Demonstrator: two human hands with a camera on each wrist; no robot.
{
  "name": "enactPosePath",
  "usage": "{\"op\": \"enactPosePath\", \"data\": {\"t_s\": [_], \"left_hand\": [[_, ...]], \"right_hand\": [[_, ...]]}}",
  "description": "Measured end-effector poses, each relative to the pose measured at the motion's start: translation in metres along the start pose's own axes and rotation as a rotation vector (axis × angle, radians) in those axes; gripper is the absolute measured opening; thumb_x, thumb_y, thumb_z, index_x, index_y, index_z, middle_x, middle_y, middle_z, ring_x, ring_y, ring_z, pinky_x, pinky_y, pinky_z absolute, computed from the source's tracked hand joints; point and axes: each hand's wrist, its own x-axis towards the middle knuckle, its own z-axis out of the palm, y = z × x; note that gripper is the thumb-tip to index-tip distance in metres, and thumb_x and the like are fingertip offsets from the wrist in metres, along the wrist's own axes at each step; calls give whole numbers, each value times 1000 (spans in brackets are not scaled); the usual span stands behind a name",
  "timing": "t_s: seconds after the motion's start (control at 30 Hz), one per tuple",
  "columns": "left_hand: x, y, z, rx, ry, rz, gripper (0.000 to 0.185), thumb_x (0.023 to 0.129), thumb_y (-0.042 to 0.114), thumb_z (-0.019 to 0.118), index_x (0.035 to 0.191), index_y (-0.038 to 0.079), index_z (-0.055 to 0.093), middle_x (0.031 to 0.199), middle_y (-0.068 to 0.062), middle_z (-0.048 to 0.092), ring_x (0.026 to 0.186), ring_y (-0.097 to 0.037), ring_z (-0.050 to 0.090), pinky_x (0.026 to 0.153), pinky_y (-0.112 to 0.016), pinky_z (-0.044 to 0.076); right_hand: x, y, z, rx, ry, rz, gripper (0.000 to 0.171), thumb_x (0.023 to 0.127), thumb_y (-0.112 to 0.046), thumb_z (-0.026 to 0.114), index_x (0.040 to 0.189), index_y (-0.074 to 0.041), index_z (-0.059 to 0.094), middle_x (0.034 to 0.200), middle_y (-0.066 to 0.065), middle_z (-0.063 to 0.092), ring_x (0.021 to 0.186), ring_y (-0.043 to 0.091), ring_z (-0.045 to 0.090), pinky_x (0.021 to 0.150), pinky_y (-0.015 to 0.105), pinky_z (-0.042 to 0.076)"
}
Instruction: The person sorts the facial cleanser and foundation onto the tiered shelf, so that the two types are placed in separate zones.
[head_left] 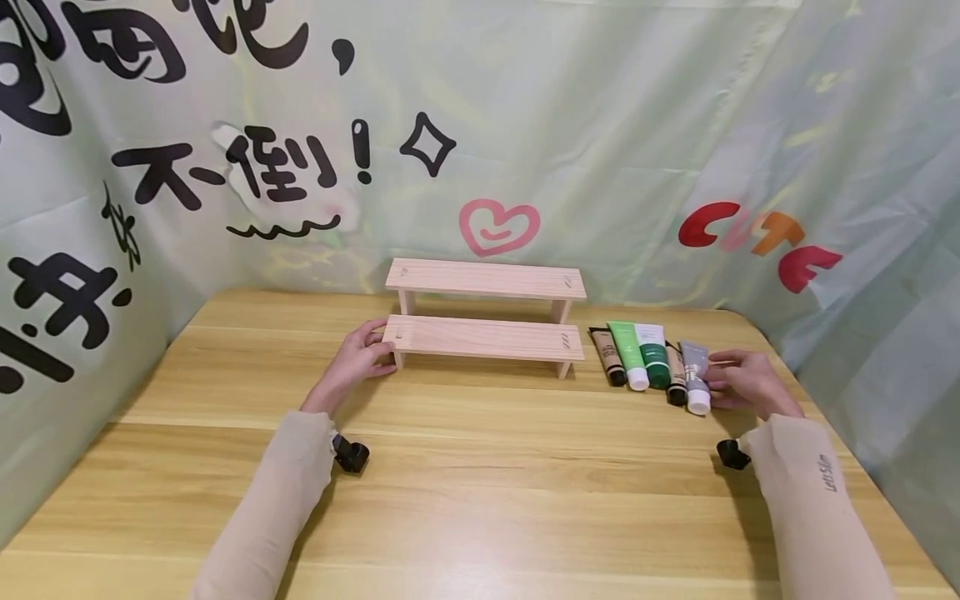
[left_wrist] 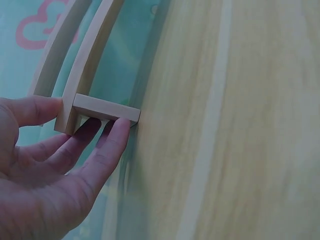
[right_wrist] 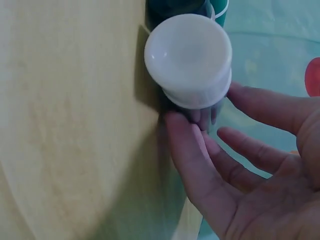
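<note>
A pale wooden two-step display stand (head_left: 483, 337) stands at the middle back of the table. My left hand (head_left: 360, 362) holds the left end of its lower step; in the left wrist view the thumb is against the board (left_wrist: 75, 95) and the fingers reach round the leg (left_wrist: 107, 106). My right hand (head_left: 750, 383) is at the outermost tube, a grey squeeze tube (head_left: 696, 371) with a white cap (right_wrist: 190, 60). Thumb and fingers lie on either side of this tube, which rests on the table.
Left of the grey tube lie a slim beige tube (head_left: 676, 375), a white-and-green tube (head_left: 654, 354), a light green tube (head_left: 628, 354) and a brown tube (head_left: 607, 356), side by side. A printed cloth (head_left: 615, 167) hangs behind the wooden table (head_left: 480, 483).
</note>
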Motion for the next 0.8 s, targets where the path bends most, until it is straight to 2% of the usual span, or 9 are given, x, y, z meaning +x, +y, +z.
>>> {"op": "enactPosePath", "data": {"t_s": [0.2,0.43,0.57,0.67,0.8], "left_hand": [[-1,-2,2,8,25,-3,59,106,2,43,160,-2,19,150,-33,36,133,-50,44,102,-47,50],[-2,-5,0,12,34,2,58,107,3,43,160,-1,18,149,-34,36,130,-49,47,102,-47,51],[-3,-5,1,14,27,6,57,107,4,43,160,-1,20,149,-34,37,127,-47,50,101,-46,52],[-2,-5,3,8,29,2,57,108,4,43,160,-1,20,148,-33,38,126,-46,50,100,-46,52],[-1,-5,3,2,32,-7,57,108,4,43,160,1,21,148,-32,39,126,-46,50,101,-46,51]], "right_hand": [[3,-5,2,-8,-24,61,75,103,-14,57,154,15,10,124,31,46,82,16,59,77,37,62],[10,-12,7,-18,-33,86,78,103,-12,55,155,13,2,106,20,51,78,19,58,77,38,62],[10,-11,5,-2,-37,93,80,102,-8,55,154,14,-3,106,21,52,80,20,58,75,38,62],[8,-11,4,-3,-47,86,80,102,-7,55,152,17,-2,110,25,50,81,20,58,75,38,62],[7,-11,4,-6,-44,93,73,102,-7,55,151,19,8,115,29,46,82,21,58,76,38,62]]}}
